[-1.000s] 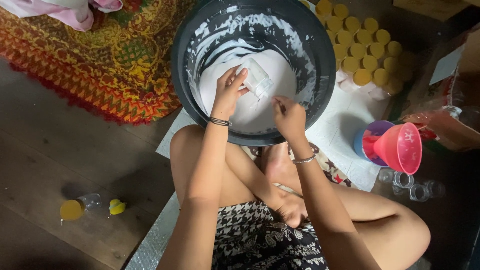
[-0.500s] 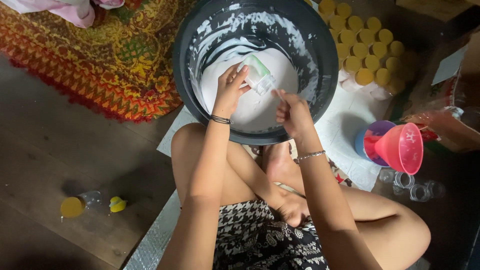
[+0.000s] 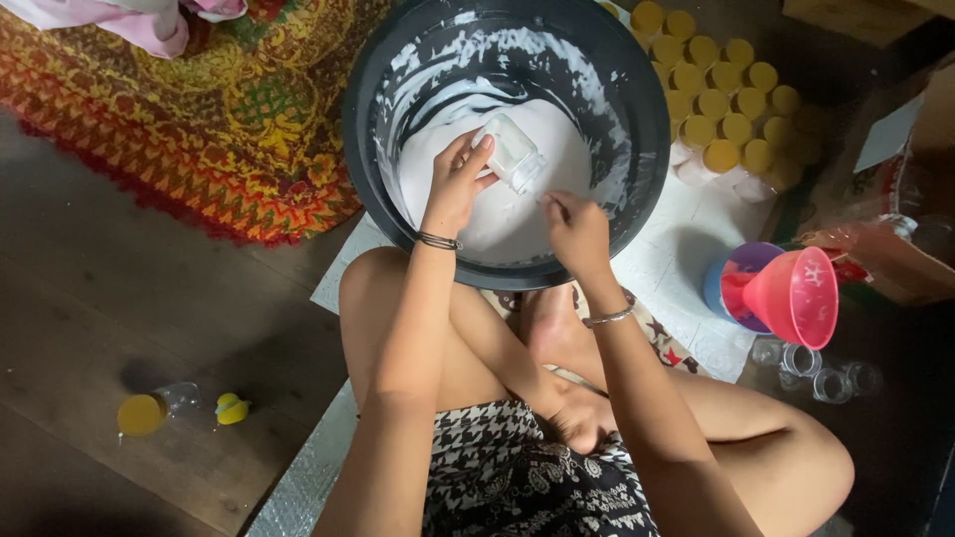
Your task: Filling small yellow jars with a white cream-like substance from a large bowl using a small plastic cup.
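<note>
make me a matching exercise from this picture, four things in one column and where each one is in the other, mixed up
Things:
1. small clear jar
2. pink funnel
3. yellow-lidded jars
4. yellow cap

Places:
A. lying on the dark wooden floor, beside a tipped-over jar
B. held in the left hand, over the white liquid in the black basin
C. resting in the mouth of a blue cup
D. standing in rows behind the basin, to its right

Pairs: 1-B, 2-C, 3-D, 4-A
</note>
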